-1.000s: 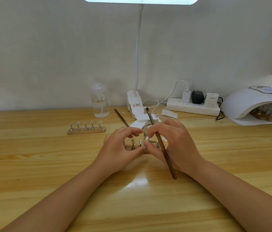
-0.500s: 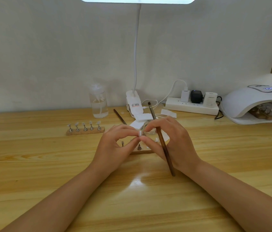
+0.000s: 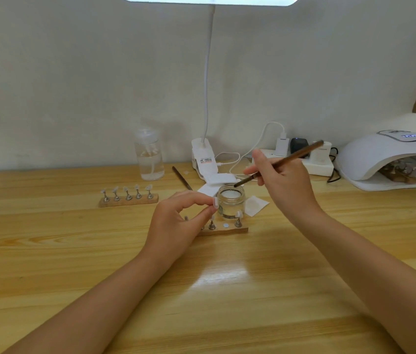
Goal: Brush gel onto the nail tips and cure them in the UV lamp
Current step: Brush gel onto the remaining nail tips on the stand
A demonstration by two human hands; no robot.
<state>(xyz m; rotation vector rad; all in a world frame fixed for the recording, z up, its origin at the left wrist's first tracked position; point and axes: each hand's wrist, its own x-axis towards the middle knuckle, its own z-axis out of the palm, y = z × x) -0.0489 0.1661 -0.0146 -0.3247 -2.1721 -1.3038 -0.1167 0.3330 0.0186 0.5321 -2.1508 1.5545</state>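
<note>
Two hands work: my right hand (image 3: 282,185) grips the brush (image 3: 278,164), tip slanting down-left over the jar (image 3: 230,203) of clear gel, my left hand (image 3: 178,221) pinches a nail tip (image 3: 215,202).

A nail tip (image 3: 215,202) is pinched by the left hand (image 3: 178,221) above a wooden holder (image 3: 227,229). A brush (image 3: 278,164) is held by the right hand (image 3: 283,185), its tip over an open glass jar (image 3: 230,201) on the worktop (image 3: 74,251).

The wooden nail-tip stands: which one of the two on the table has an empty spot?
The near stand, below the glass jar, shows a bare white disc. The far stand, left of it, carries all five tips.
</note>
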